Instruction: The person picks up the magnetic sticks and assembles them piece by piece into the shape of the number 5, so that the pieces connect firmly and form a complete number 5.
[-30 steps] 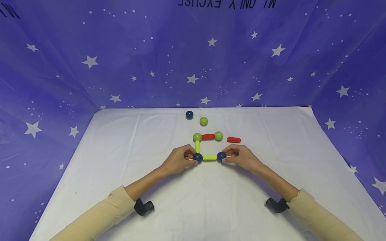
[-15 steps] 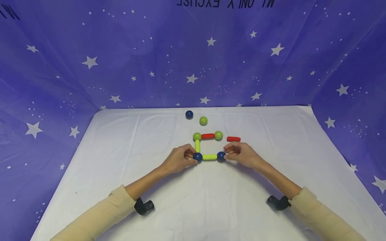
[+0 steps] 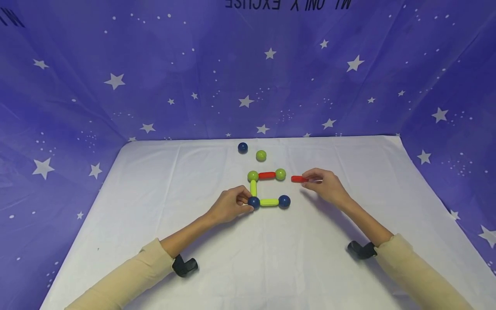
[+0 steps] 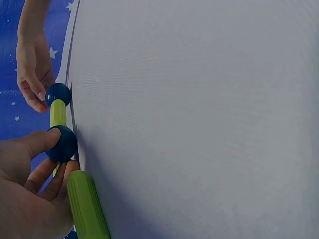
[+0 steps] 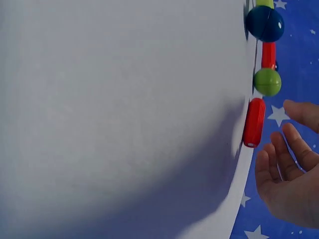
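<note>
My left hand (image 3: 231,205) pinches a blue ball (image 4: 65,145) between thumb and fingers. From that ball, one yellow-green rod (image 3: 269,202) runs right to a second blue ball (image 3: 284,201), and another yellow-green rod (image 3: 253,188) runs back to a green ball (image 3: 253,176). A red rod (image 3: 267,175) links it to another green ball (image 3: 280,174). My right hand (image 3: 327,186) is at the right end of a loose red rod (image 5: 254,122). The right wrist view shows its thumb and fingers spread, apart from that rod.
A loose blue ball (image 3: 243,148) and a loose green ball (image 3: 261,155) lie farther back on the white-covered table (image 3: 186,172). Close to the left fingers, a ridged green rod (image 4: 87,204) shows in the left wrist view. A starry purple cloth (image 3: 217,86) hangs behind.
My right hand has let go of the right-hand blue ball and moved back and right to the loose red rod. My left hand has stayed at its ball.
</note>
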### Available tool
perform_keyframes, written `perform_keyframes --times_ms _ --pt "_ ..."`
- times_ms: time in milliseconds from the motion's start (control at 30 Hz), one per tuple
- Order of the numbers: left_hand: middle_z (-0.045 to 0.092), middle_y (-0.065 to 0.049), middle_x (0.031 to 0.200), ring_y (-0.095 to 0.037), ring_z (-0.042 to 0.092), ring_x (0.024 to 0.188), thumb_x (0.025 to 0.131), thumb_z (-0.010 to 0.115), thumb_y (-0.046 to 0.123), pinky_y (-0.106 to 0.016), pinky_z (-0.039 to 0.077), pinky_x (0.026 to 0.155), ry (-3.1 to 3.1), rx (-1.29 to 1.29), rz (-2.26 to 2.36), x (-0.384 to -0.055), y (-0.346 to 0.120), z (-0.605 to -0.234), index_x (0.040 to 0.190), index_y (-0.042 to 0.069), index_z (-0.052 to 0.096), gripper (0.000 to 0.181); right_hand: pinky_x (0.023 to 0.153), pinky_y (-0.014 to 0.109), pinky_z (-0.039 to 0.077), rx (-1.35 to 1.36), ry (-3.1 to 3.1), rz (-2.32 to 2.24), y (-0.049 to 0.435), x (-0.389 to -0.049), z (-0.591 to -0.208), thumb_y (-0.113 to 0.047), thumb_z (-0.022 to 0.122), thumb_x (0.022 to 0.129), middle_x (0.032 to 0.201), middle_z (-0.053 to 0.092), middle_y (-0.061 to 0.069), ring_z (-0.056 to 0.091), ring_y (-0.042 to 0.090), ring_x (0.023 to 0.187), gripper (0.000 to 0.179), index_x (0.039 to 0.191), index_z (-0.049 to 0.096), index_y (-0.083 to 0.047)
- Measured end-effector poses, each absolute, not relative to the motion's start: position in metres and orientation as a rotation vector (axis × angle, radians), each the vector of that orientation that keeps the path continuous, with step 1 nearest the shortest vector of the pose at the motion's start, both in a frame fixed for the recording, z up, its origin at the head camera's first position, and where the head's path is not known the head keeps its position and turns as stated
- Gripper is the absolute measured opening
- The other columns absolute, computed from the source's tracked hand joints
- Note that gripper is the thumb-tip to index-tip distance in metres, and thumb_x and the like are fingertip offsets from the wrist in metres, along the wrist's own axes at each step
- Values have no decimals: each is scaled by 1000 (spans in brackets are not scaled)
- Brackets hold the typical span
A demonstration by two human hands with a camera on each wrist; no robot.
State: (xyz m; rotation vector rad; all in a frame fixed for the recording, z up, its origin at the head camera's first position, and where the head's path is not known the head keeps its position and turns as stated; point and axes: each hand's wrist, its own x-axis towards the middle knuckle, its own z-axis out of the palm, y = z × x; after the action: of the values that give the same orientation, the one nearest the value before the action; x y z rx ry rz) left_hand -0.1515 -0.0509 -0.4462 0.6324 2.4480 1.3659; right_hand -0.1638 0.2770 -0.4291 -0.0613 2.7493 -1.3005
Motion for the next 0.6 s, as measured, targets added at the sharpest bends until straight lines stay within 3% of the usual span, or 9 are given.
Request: perform_keyframes --times_ms 467,600 --pt "68 -2 93 -12 62 85 83 80 4 -26 53 78 2444 643 1371 -152 -51 -448 105 3 66 26 96 52 45 -27 2766 -1159 282 -180 -433 -17 74 90 126 63 21 58 38 117 41 127 65 -3" --pt "68 -1 92 -12 63 85 83 80 4 -26 53 78 2449 644 1368 -152 -51 -447 105 3 66 26 90 48 48 -34 2765 -1119 279 -184 -434 -17 74 90 124 64 20 58 38 113 40 126 66 -3"
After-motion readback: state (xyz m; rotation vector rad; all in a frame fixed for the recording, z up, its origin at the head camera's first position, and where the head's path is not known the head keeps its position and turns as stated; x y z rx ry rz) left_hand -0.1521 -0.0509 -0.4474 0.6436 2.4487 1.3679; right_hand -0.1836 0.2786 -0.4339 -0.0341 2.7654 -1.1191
